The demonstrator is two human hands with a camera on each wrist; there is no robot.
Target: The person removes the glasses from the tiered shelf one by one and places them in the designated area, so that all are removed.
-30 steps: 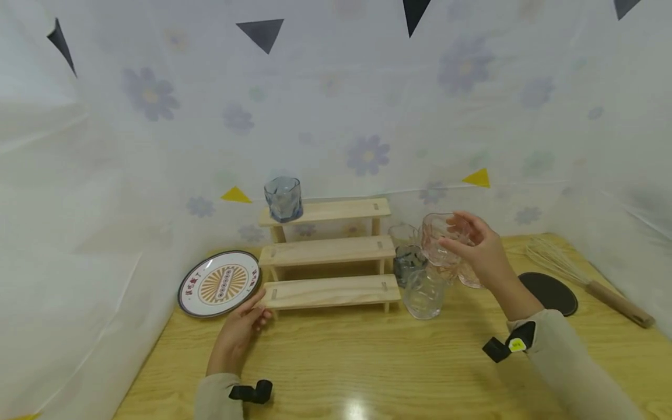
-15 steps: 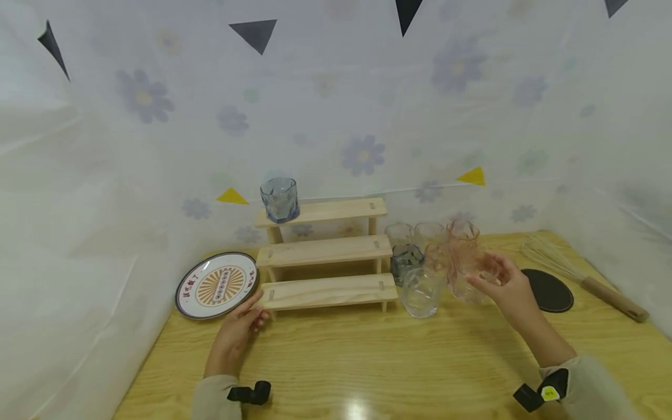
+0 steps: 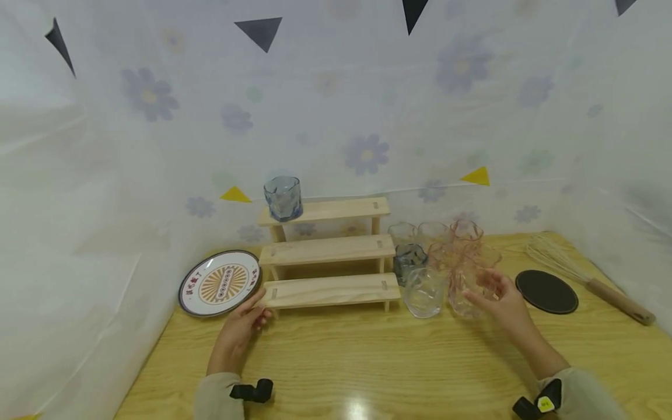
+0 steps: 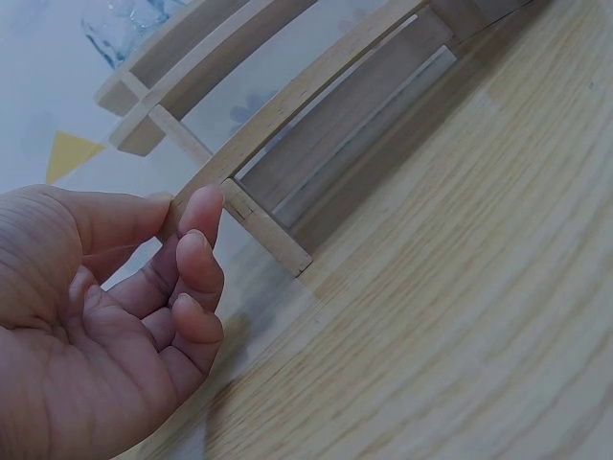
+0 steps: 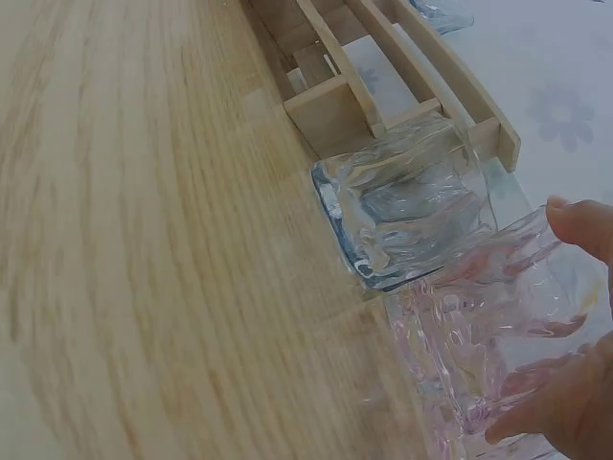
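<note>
A three-step wooden stand (image 3: 331,291) sits mid-table, with a blue glass (image 3: 283,199) on the left of its top step. My left hand (image 3: 240,332) pinches the left end of the lowest step; in the left wrist view its thumb (image 4: 124,222) and forefinger meet at the board's end. At the right of the stand, my right hand (image 3: 501,300) holds a pink glass (image 3: 464,293) at the front of a glass cluster. A clear glass (image 3: 423,293) is just left of it, and a dark grey glass (image 3: 409,263) stands behind.
Several clear and pink glasses fill the back of the cluster, including a rear pink glass (image 3: 466,231). A patterned plate (image 3: 220,284) lies left of the stand. A black round mat (image 3: 547,291) and a whisk (image 3: 604,289) lie at the right. White sheeting (image 3: 315,116) hangs behind.
My right hand has brought the pink glass down from above the cluster, toward me and to the right, to the front row. My left hand has stayed on the stand.
</note>
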